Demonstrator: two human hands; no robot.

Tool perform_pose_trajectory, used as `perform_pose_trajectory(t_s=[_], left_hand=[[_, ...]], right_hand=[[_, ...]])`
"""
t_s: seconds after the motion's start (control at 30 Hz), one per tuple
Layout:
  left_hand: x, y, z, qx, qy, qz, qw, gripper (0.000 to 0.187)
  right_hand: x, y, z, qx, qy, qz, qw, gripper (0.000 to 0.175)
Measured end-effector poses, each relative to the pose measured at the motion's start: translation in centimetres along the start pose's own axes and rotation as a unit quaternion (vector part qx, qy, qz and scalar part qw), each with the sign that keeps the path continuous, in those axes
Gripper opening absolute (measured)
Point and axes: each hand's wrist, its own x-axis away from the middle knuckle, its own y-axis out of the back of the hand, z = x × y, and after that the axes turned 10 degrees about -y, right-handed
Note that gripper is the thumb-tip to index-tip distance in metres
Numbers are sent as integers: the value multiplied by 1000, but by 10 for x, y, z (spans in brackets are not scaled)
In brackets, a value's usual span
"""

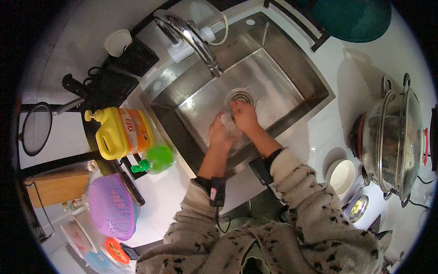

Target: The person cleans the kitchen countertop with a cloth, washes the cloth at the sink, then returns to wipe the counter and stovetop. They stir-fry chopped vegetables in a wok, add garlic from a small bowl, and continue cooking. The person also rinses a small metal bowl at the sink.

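Observation:
Both of my hands are low inside a stainless steel sink (284, 85), close together. My left hand (218, 133) is curled around a pale, translucent thing (228, 122), blurred and partly covered by the fingers, so I cannot tell what it is. My right hand (245, 115) is bent against its other side, with the fingertips over the edge of the round drain (243, 91). Whether the right fingers grip anything is hidden. Above and behind the hands arches a chrome faucet (191, 36), its spout pointing down into the basin.
Left of the sink stand a yellow pump jug (109, 138), a green soap bottle (160, 159), a purple colander (109, 205) and a black knife block (109, 89). A lidded steel pot (386, 137), a white bowl (341, 176) and a small metal dish (358, 208) are to the right.

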Motion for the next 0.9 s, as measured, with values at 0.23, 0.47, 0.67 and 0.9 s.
perform_pose_trajectory(t_s=[0.23,0.47,0.67,0.9], left_hand=[[11,20,-38,100,50,106,988,36],[-9,34,-41,43,-9,61,997,38],[-23,13,7,173,50,54,982,34],[-35,6,18,-387,-221,168,879,33]], right_hand=[[9,31,-40,-205,203,59,956,31],[9,53,-40,-423,-276,311,805,31],[15,17,-20,-254,5,-64,965,24],[17,4,8,56,23,16,998,18]])
